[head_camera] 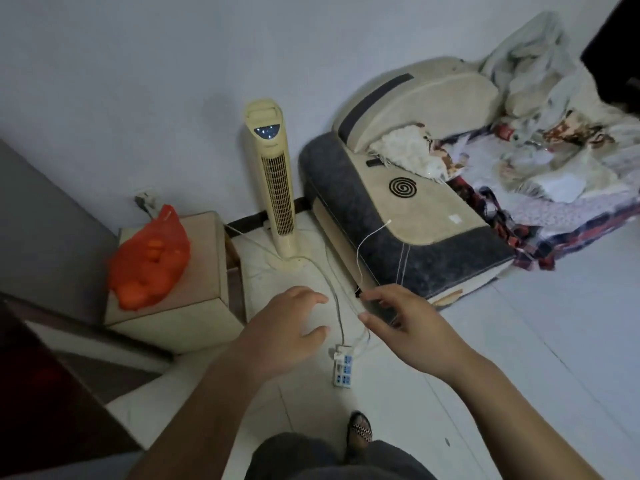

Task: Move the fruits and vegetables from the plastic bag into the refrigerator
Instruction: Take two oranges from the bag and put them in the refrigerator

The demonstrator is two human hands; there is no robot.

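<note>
Both hands are held out in front of the body, above the floor, and nothing is gripped by either. The left hand [287,327] is seen from the back with its fingers relaxed and slightly spread, the thumb set apart. The right hand [408,327] is likewise spread, with a wide gap left between thumb and forefinger. A dark blur is seen in that gap, and what it is cannot be told.

The orange plastic bag [149,261] is found to the left of the hands and well apart from them. It is set on top of a beige box [194,306], its neck pointing up, and round orange fruits [156,249] are seen through its skin.

The floor [519,341] is laid with pale tiles. A power strip [341,367] is lying on it below the hands, with cables run from it. A tower fan [273,181] is stood against the white wall [138,64], between the box and a sofa [415,209] heaped with blankets [554,168]. A grey surface [45,220] is seen just beside the box at the left edge.
</note>
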